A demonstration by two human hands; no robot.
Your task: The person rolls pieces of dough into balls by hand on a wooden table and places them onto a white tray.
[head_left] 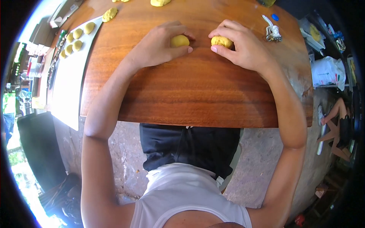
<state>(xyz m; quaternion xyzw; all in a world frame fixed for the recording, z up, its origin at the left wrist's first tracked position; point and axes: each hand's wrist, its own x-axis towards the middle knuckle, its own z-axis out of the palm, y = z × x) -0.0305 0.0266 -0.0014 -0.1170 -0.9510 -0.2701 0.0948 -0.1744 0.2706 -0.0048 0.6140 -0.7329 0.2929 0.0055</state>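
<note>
On the wooden table, my left hand (163,43) curls around a smooth yellow dough ball (179,41), thumb in front and fingers behind. A second yellow dough ball (221,41), with a creased surface, sits in the curve of my right hand (241,43). Both balls appear to rest on the tabletop, a short gap apart. The fingers of each hand are bent and partly hidden behind the dough.
A white tray (68,87) at the left edge carries several round dough balls (77,46). Rough dough lumps (110,15) lie toward the far side. A small white and metal object (273,32) and a blue cap (275,17) are at the far right of the table (197,98).
</note>
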